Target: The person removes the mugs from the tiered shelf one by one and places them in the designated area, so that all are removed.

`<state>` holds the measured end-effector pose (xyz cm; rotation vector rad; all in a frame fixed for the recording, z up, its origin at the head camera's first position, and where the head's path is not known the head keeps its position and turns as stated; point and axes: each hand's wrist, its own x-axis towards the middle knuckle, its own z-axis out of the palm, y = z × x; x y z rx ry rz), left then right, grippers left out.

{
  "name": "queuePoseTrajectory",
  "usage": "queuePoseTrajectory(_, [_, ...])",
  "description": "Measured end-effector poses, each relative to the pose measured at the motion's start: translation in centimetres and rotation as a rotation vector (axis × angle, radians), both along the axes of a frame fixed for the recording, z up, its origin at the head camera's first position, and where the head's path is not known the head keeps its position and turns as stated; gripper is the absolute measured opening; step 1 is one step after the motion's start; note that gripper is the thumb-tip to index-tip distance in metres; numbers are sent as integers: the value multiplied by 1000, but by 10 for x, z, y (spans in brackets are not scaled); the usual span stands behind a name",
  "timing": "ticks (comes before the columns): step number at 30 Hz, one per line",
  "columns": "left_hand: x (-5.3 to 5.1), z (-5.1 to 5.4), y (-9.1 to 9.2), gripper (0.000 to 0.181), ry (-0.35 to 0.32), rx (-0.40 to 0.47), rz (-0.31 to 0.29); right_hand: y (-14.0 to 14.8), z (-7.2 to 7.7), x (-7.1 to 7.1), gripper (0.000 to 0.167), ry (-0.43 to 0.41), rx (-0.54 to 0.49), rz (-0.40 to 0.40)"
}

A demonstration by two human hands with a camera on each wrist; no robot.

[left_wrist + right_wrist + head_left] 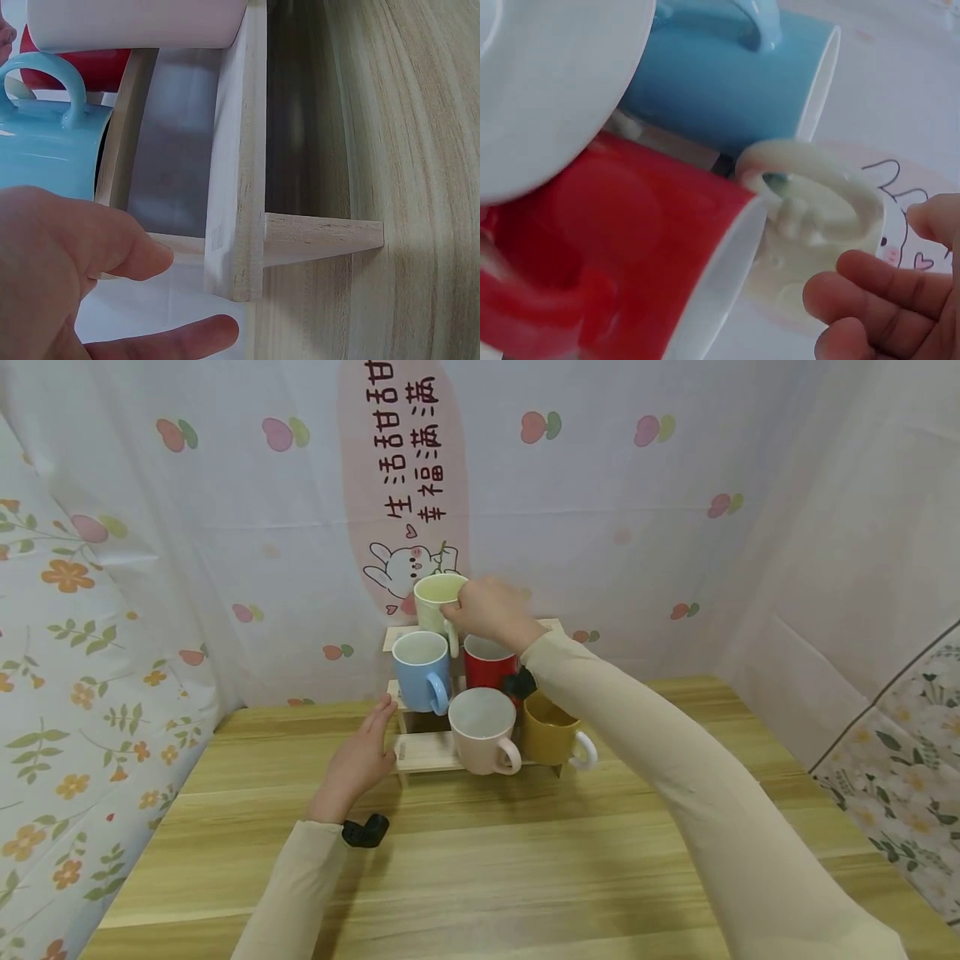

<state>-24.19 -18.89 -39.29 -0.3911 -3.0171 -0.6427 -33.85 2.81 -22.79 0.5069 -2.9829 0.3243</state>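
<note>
With 12 o'clock pointing away from the person, the wooden tiered rack (423, 752) stands near the tabletop's (480, 868) far edge, close to the printed backdrop (600, 527). The tabletop runs on from the rack toward 6 o'clock and out to 3 and 9. On the lowest tier, a stretch of board shows at 9 o'clock of the pink mug (480, 727); the mustard mug (547, 735) sits just beside it at 3, its white handle toward 4. The blue mug (418, 675) and red mug (487, 667) occupy the middle tier, a narrow gap between them.

The pale green mug (429, 610) is upright at the top tier, at 12 o'clock of the blue mug, which hides its foot. Its handle points toward 5.

The right hand (491, 610) is at the pale green mug's 3 o'clock side — fingers (892, 289) loosely bent, thumb well apart from them, nothing gripped between. Whether they brush the mug cannot be told. The left hand (362, 764) is at the rack's 9 o'clock end, fingers extended and thumb (142, 255) spread away, gripping nothing; contact with the wood is unclear.
</note>
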Motion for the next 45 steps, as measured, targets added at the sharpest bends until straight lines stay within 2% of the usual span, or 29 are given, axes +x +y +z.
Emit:
queuePoseTrajectory(4, [0,0,0,73,4,6,1,-7,-4,0,43,11,-1,-19])
queuePoseTrajectory(10, [-1,-2,0,73,2,15,6,-14,-10,0,38,34,-61,-18])
queuePoseTrajectory(21, [-2,-3,-1,74,17,22,1,-17,-33,3,27,40,-248,-20])
queuePoseTrajectory(27, [-2,-3,-1,73,25,30,5,-20,-40,6,24,52,-358,-35])
queuePoseTrajectory(34, [-2,-5,-1,73,20,44,1,-18,-42,4,36,52,-332,-91])
queuePoseTrajectory(39, [-2,-4,-1,71,42,46,0,-16,-40,2,37,109,-338,-101])
queuePoseTrajectory(45, [-2,-5,-1,71,29,51,1,-14,-33,3,32,201,-362,-81])
